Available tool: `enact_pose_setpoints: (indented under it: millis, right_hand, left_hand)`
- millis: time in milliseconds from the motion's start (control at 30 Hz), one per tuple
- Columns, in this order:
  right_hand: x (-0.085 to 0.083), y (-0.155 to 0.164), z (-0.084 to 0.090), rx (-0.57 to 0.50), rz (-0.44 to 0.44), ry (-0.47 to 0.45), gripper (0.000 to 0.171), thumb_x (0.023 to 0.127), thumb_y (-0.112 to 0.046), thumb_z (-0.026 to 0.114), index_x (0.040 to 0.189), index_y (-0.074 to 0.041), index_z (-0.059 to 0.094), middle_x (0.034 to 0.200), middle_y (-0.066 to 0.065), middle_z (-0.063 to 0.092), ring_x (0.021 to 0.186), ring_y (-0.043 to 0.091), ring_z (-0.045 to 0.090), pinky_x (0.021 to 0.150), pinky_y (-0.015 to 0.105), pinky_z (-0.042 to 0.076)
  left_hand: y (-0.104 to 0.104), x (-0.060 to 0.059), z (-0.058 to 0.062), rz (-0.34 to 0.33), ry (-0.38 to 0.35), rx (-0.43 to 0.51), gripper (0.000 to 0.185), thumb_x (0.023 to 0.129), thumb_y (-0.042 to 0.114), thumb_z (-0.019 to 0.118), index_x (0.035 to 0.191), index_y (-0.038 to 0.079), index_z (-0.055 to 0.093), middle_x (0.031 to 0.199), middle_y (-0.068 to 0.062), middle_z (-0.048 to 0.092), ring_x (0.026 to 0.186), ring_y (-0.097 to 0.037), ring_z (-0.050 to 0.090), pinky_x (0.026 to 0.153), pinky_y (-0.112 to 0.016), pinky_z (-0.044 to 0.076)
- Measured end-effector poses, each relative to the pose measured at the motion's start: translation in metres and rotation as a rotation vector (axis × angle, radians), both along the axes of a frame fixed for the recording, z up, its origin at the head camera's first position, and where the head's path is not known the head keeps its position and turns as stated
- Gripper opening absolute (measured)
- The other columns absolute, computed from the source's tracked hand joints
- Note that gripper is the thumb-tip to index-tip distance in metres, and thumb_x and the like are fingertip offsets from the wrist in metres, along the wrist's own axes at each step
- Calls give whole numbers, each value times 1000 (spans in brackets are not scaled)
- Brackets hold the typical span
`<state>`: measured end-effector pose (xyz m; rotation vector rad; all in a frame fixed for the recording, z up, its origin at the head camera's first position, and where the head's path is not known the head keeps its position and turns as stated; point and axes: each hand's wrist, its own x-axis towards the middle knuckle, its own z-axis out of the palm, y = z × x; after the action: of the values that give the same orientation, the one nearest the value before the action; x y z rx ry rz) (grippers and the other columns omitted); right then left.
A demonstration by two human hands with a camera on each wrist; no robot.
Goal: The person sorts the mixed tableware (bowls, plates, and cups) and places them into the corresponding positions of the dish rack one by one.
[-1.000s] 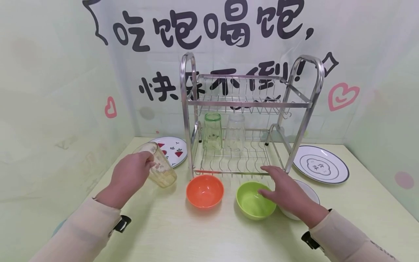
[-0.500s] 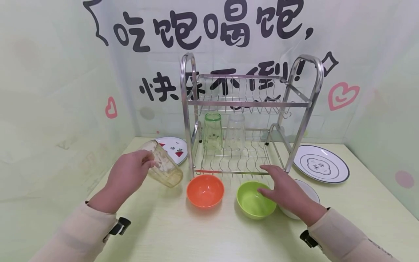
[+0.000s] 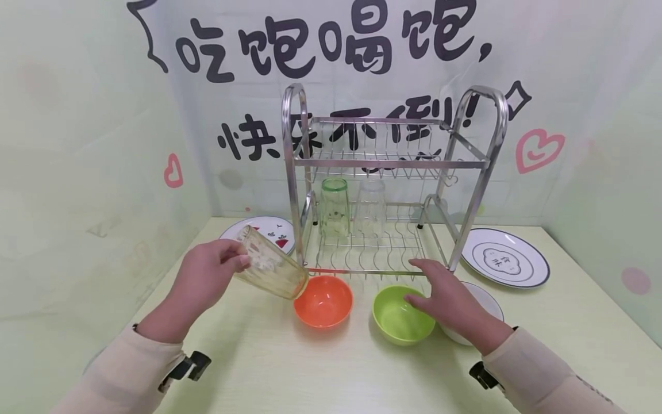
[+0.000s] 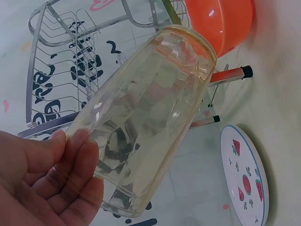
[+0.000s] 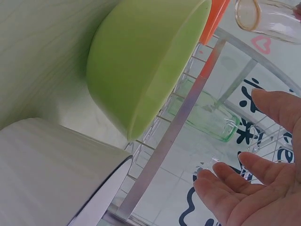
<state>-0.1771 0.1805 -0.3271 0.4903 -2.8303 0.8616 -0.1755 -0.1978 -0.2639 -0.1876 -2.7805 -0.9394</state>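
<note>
Far left on the table [image 3: 320, 374] lies a plate [image 3: 258, 228] w/ red fruit prints, partly behind the tipped glass. The left hand [image 3: 204, 276] grips a clear yellowish glass [image 3: 271, 264] near its base, fingers [image 4: 70, 155] curled round it. The glass is off the table, tilted so its open mouth points down-right, just above the near-left rim of the orange bowl [image 3: 323, 301]. Whether the rims touch is hard to tell from the head view; in the left wrist view the mouth sits close to the orange bowl [image 4: 221, 23] w/ a small gap.

Behind the bowls stands a two-tier metal rack [image 3: 383, 167]. On its lower tier, toward the back left, stand two upside-down glasses side by side: a green glass [image 3: 334, 207] and, right of it, a clear glass [image 3: 371, 208]. The upper tier holds nothing I can make out.

Right of the orange bowl, close but apart, sits a green bowl [image 3: 402, 315], empty. The right hand [image 3: 450, 302] hovers over its far-right rim, fingers [image 5: 235, 188] loosely spread and relaxed, holding nothing; it's between the green bowl and a white bowl [image 3: 488, 305], mostly covering the latter. In the right wrist view the green bowl [image 5: 141, 61] and white bowl [image 5: 51, 174] sit just beside each other.

Far right, well apart from the bowls, lies a white plate [image 3: 504, 264] w/ a dark rim and a cloud-shaped mark.
</note>
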Motion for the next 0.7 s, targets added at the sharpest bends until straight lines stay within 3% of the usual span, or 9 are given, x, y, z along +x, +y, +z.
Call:
enact_pose_setpoints:
  millis: [300, 400, 700]
  right_hand:
    - [-1, 1, -1, -19, -3, 1, 64, 84, -16, 74, 137, 5, 45, 137, 25, 48, 127, 44, 43, 103, 57, 37]
    - [-1, 1, -1, -25, -4, 0, 64, 84, -16, 74, 137, 5, 45, 137, 25, 48, 127, 44, 43, 103, 57, 37]
    - [-1, 0, 0, -45, -6, -12, 65, 84, -16, 74, 138, 5, 45, 138, 25, 47, 128, 44, 43, 103, 57, 37]
  left_hand:
    - [11, 2, -9, -11, -97, 200, 17, 95, 11, 61, 102, -4, 64, 90, -12, 73, 88, -25, 68, 77, -36, 48]
    - [15, 1, -13, -13, -122, 242, 17, 95, 10, 61, 101, -5, 64, 89, -12, 72, 85, -23, 68, 76, -35, 48]
    - [27, 3, -18, 18, -187, 352, 19, 95, 12, 61, 105, -3, 66, 92, -11, 72, 87, -21, 66, 93, -47, 48]
